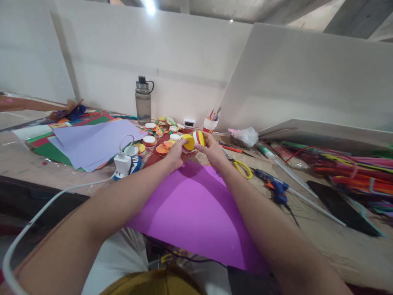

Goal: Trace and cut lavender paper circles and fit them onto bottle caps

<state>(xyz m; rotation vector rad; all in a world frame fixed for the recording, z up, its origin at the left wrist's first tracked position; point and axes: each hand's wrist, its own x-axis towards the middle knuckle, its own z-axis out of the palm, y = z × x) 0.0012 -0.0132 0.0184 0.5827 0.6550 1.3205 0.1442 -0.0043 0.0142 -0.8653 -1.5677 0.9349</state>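
Note:
My left hand [177,155] is closed on a yellow disc [188,141], with a little white and red showing under it. Right beside it, my right hand [211,148] grips a round piece [199,138] banded in yellow, white and red. The two pieces are close together, and I cannot tell whether they touch. Below both hands a purple sheet [196,209] spreads over the table's front edge. Several small round pieces [149,141] in white, orange and yellow sit just left of and behind my left hand.
A bottle [143,102] and a cup of pens [210,123] stand at the back. Coloured sheets [92,141] and a white plug [123,164] are at left. Yellow-handled scissors [243,169], a blue glue gun [278,189] and coloured strips [362,168] lie at right.

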